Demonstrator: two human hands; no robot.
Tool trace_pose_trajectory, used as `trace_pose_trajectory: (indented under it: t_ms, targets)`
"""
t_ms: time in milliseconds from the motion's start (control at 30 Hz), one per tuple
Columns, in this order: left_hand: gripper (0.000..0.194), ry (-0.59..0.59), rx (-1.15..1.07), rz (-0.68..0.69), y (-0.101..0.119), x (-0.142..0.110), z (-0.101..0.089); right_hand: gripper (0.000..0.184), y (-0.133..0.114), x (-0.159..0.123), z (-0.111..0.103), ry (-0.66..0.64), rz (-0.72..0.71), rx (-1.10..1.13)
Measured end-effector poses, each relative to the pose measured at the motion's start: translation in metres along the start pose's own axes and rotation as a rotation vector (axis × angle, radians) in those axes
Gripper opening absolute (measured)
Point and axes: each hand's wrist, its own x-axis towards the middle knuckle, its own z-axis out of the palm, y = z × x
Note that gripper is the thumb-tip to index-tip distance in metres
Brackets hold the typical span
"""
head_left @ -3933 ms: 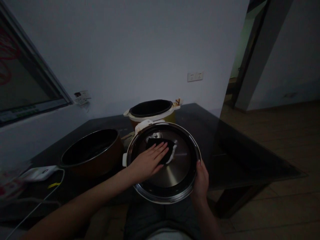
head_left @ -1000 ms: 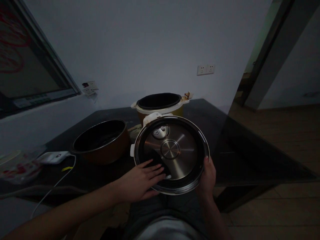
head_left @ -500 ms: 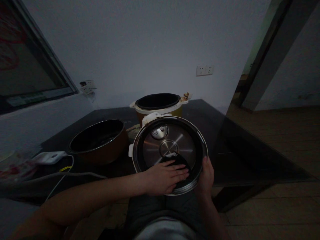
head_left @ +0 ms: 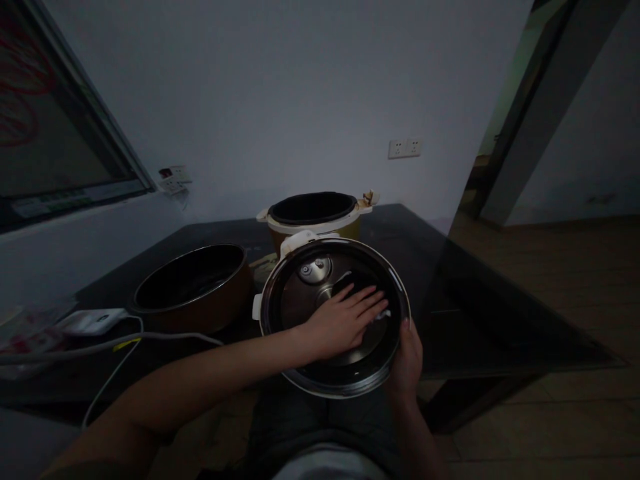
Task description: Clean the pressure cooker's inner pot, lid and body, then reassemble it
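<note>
A round pressure cooker lid (head_left: pixel 300 300) is tilted toward me above my lap, its metal inner side up. My right hand (head_left: pixel 407 357) grips its right rim, thumb on the near face. My left hand (head_left: pixel 345 323) lies flat on a black cloth (head_left: pixel 359 279), fingers stretched out, pressing it against the lid's inside. Bits of white show at the cloth's edges. Behind the lid stands the cooker body (head_left: pixel 315 227), white-rimmed, with a dark opening. To the left sits a brown inner pot (head_left: pixel 200 307) with a dark inside.
On the dark table (head_left: pixel 480 320), a white power strip (head_left: pixel 95 321) and grey cable (head_left: pixel 165 337) lie at the left, beside a crumpled plastic bag (head_left: pixel 35 333). Wall sockets (head_left: pixel 405 148) are above the table. The table's right corner juts out over the tiled floor.
My left hand has slid the black cloth up and slightly right across the lid's inside. My right hand keeps its hold on the rim. The view has shifted slightly.
</note>
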Motion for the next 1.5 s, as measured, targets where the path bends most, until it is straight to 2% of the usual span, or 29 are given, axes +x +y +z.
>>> trace_pose_trajectory:
  t_ms: [67, 167, 267, 367, 567, 667, 800, 900, 1100, 1300, 1400, 1500]
  targets:
    - [0.062, -0.001, 0.001, -0.011, -0.001, 0.000, -0.002, 0.058, 0.002, 0.000, -0.001, -0.005, 0.005, 0.017]
    - [0.060, -0.045, -0.048, 0.051, 0.004, -0.009, -0.002, 0.057, 0.007, 0.003, -0.004, 0.009, 0.027, 0.018]
    - [0.057, -0.099, -0.123, 0.129, 0.012, -0.029, 0.000, 0.058, 0.011, 0.005, -0.007, 0.039, 0.016, -0.041]
    - [0.057, -0.144, -0.180, 0.138, 0.017, -0.055, 0.005, 0.059, 0.011, 0.006, -0.007, 0.034, -0.006, -0.066]
    - [0.065, -0.233, -0.116, -0.103, 0.020, -0.100, 0.006, 0.061, 0.006, 0.003, -0.004, 0.001, 0.002, -0.024]
    - [0.068, -0.200, -0.031, -0.199, 0.023, -0.110, 0.009, 0.060, 0.005, 0.002, -0.004, -0.013, -0.007, -0.017]
    - [0.072, -0.061, 0.037, -0.351, 0.021, -0.102, 0.017, 0.057, 0.007, 0.002, -0.005, 0.011, -0.035, -0.044]
    - [0.069, -0.003, 0.051, -0.392, 0.009, -0.086, 0.013, 0.054, 0.008, 0.002, -0.005, -0.015, -0.027, 0.009]
    - [0.061, 0.010, -0.011, -0.250, -0.018, -0.054, -0.006, 0.054, 0.006, 0.002, -0.005, -0.059, -0.053, -0.008]
    - [0.058, -0.014, -0.109, -0.148, -0.024, -0.030, -0.011, 0.055, 0.004, 0.001, -0.005, -0.037, -0.034, -0.025]
    - [0.057, -0.044, -0.146, -0.147, -0.026, -0.031, -0.015, 0.057, 0.003, 0.001, -0.004, -0.022, -0.030, -0.034]
    - [0.057, -0.047, -0.151, -0.185, -0.025, -0.045, -0.017, 0.056, 0.001, 0.001, -0.003, -0.022, -0.049, -0.060]
